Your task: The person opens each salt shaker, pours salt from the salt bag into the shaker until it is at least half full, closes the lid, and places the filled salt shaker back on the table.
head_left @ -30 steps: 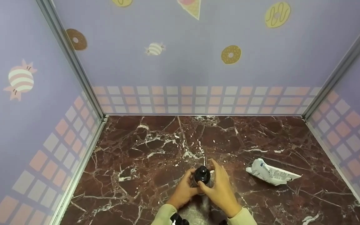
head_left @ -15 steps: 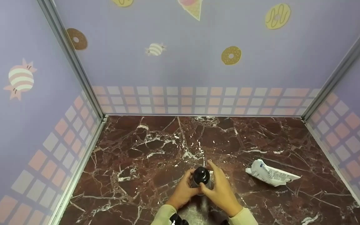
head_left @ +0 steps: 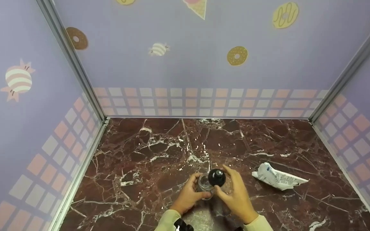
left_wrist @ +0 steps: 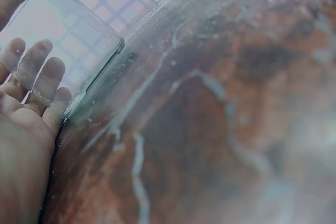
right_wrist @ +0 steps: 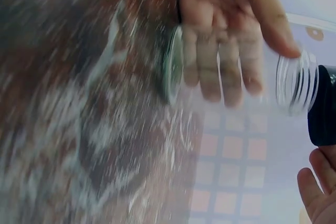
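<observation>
My left hand (head_left: 187,195) wraps round a clear glass jar (head_left: 205,183) that stands upright on the marbled tabletop. Its thumb lies near the threaded neck in the right wrist view, and its fingers show through the glass (right_wrist: 297,85). My right hand (head_left: 237,196) pinches a glossy black lid (head_left: 217,177) with a small knob on top. The lid is off the jar, just to the right of its mouth and overlapping the rim in the head view. In the right wrist view the black lid (right_wrist: 321,106) sits beside the threads, with my right fingertips (right_wrist: 311,179) at its edge.
A crumpled white packet (head_left: 279,178) with printed text lies to the right on the tabletop (head_left: 133,199). Small white specks are scattered beyond the jar. Patterned purple walls (head_left: 185,70) enclose the back and both sides.
The black lid has come off the jar's mouth and moved to the right in my right hand, uncovering the glass rim. My left hand stays round the jar.
</observation>
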A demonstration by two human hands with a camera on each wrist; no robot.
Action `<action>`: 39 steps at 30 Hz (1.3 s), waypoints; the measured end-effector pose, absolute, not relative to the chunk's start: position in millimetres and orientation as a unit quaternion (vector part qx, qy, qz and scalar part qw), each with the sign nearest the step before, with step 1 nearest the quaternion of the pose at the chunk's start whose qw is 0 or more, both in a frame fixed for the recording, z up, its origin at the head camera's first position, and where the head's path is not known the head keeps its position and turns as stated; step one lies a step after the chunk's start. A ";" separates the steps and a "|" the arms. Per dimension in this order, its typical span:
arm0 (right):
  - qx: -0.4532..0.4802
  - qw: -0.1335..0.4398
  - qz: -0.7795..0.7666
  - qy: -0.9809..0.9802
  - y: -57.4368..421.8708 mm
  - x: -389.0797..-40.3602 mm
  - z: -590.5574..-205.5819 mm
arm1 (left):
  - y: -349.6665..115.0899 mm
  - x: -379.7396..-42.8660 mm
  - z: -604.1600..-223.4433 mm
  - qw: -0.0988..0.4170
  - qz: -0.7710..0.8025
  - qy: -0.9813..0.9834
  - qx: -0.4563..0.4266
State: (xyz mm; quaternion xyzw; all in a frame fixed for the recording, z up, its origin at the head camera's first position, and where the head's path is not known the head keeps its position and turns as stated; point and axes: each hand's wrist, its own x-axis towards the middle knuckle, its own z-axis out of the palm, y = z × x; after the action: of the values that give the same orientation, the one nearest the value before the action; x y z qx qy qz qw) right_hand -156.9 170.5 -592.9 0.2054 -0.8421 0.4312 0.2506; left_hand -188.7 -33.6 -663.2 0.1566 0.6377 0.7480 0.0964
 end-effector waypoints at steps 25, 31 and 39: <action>0.085 0.204 0.260 -0.940 312.1 -108.3 -636.1 | -32.3 -186.9 -663.4 0.097 0.755 0.630 0.154; 0.050 0.122 0.250 -0.959 324.8 -105.8 -634.5 | -32.7 -188.0 -664.5 0.098 0.751 0.633 0.158; 0.017 0.044 0.235 -0.971 325.3 -112.3 -623.3 | -31.0 -186.1 -662.3 0.105 0.744 0.642 0.152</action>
State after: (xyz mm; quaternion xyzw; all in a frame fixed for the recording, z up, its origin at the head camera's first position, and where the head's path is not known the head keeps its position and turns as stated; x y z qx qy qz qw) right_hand -112.3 325.3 -623.3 0.0171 -0.9707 0.2354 0.0442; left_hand -186.1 -31.0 -662.3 0.1520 0.6415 0.7445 0.1054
